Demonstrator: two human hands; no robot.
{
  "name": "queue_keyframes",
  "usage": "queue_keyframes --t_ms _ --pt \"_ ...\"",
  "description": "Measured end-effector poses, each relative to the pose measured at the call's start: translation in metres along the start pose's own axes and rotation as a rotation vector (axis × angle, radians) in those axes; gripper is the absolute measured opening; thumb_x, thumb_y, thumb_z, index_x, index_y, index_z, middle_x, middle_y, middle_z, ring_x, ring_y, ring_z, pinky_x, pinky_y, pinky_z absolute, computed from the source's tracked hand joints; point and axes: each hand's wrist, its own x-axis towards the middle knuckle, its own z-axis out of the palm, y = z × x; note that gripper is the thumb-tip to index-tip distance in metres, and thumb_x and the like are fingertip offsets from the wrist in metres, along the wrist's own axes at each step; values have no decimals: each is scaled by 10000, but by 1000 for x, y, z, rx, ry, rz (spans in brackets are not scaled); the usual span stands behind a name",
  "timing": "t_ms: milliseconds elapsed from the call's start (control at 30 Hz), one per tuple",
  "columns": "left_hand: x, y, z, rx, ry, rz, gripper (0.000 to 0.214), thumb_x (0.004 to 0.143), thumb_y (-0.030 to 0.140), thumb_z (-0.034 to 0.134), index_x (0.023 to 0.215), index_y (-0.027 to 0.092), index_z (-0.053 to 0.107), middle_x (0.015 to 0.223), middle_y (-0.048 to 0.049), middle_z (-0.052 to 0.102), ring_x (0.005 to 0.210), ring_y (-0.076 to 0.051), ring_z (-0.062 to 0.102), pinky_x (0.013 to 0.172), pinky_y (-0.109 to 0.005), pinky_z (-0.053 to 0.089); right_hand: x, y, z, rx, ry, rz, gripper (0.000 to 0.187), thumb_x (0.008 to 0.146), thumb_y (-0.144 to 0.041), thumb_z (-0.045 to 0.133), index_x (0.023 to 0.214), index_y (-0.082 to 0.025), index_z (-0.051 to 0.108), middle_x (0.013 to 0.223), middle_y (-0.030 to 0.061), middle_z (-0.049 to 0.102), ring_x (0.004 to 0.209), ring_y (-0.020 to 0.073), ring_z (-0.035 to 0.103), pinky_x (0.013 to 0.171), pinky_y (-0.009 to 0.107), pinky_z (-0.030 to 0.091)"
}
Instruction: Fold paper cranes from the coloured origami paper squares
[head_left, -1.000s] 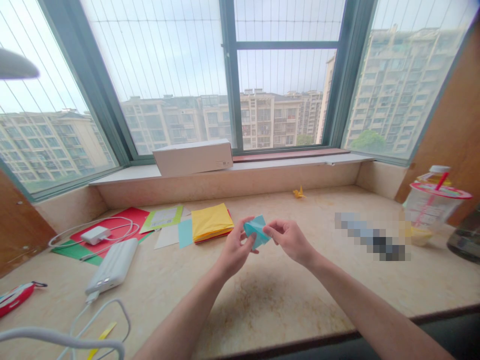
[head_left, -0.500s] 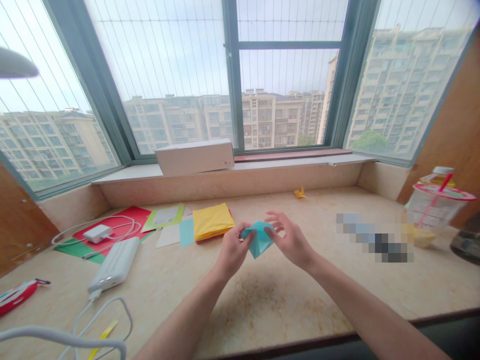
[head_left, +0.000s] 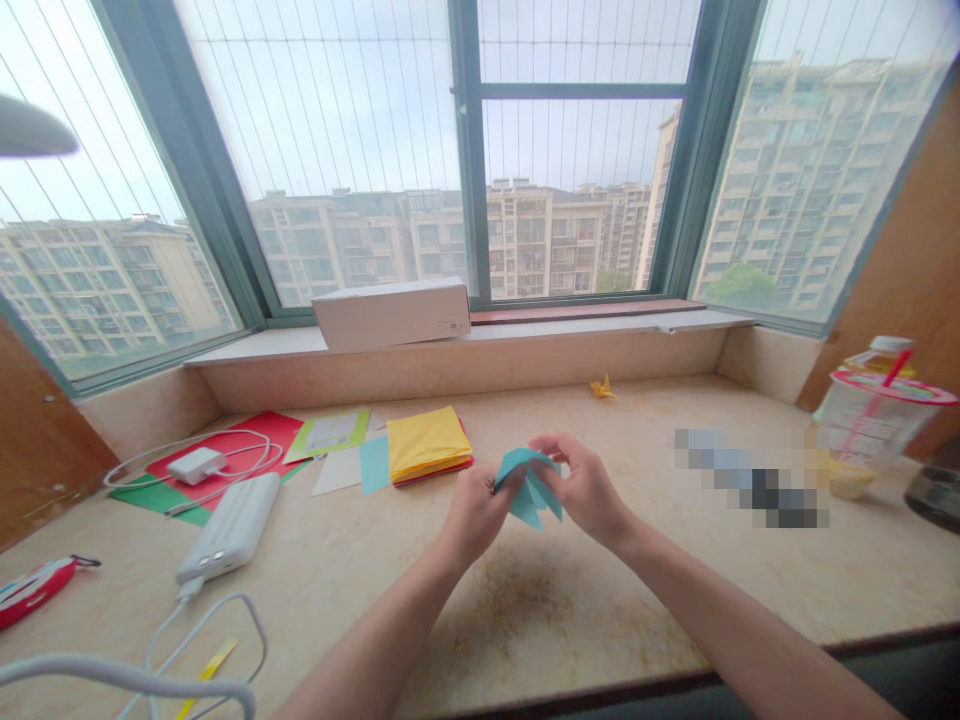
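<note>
A folded teal paper (head_left: 529, 484) hangs between both my hands above the beige stone counter (head_left: 525, 600), its pointed flaps drooping down. My left hand (head_left: 472, 510) pinches its left side with curled fingers. My right hand (head_left: 585, 485) grips its right side, fingers closed over the top fold. Behind my hands, to the left, lies a stack of coloured paper squares (head_left: 424, 443) with yellow on top.
A white power bank (head_left: 229, 527) with cables, a white charger (head_left: 196, 466) on red and green sheets, and a red object (head_left: 34, 590) lie at the left. A small yellow paper crane (head_left: 602, 386) sits at the back. A plastic cup (head_left: 874, 420) stands right; a white box (head_left: 390, 313) rests on the sill.
The teal paper has been unfolded from a compact packet into a shape with hanging pointed flaps. My right hand opened briefly, then closed on it again; both hands sank slightly.
</note>
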Motion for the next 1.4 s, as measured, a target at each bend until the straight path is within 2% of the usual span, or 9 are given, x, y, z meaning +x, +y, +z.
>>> queue_keyframes --t_ms 100,200,333,433,567,667,767,1133,1400 --pt "-1 -3 7 -138 -97 -62 523 884 553 508 559 152 588 498 -2 515 460 -120 482 459 -222 358 0 5 2 5 57 42 155 836 -254 623 979 -198 648 921 63 707 860 219 662 790 370 524" --pt "-1 -5 11 -230 -137 -116 526 878 583 494 615 144 615 535 -38 578 480 -145 558 474 -241 440 0 5 0 -6 44 -24 99 829 -223 612 917 -207 654 949 64 689 905 223 654 810 369 524" --pt "-1 -8 12 -195 -2 -114 481 893 533 488 633 146 607 512 -40 584 460 -148 566 455 -240 436 -1 0 -1 45 -30 -74 177 842 -263 632 1013 -224 660 1113 80 645 1055 232 614 915 382 494" --pt "-1 -9 10 -116 79 -85 312 889 409 521 719 165 615 539 -7 582 466 -132 551 451 -217 399 -2 -3 0 57 -121 -44 313 829 -263 665 1139 -239 622 1153 71 628 1076 224 604 953 387 479" --pt "-1 -3 6 -18 191 -47 134 840 313 590 810 189 631 601 20 597 496 -117 539 471 -203 380 -2 -3 -1 35 -150 -49 306 807 -184 667 1107 -237 648 1143 64 626 1095 221 595 986 391 459" --pt "1 3 -1 -53 259 -39 189 867 349 572 905 180 649 697 -10 661 585 -140 600 532 -219 435 0 -1 -4 44 -214 -28 314 795 -134 646 1089 -243 676 1124 60 633 1073 216 611 964 385 480" --pt "4 5 -6 -126 263 -54 264 867 402 580 848 154 669 717 -37 684 644 -164 631 589 -241 487 2 0 -8 67 -268 5 338 788 -132 654 1100 -256 691 1119 57 640 1062 217 621 944 382 498" --pt "9 5 -8 -559 292 -219 565 776 652 607 931 110 649 760 -87 735 661 -217 710 619 -319 575 5 -1 -16 239 -275 116 286 813 -289 690 1093 -257 739 1208 81 566 1058 229 613 841 335 548" --pt "6 10 -5 -568 28 -207 466 811 555 641 809 92 695 772 -98 744 715 -213 709 719 -329 573 7 -2 -20 244 -269 112 281 799 -272 685 1071 -255 753 1207 84 566 1044 237 617 840 356 545"
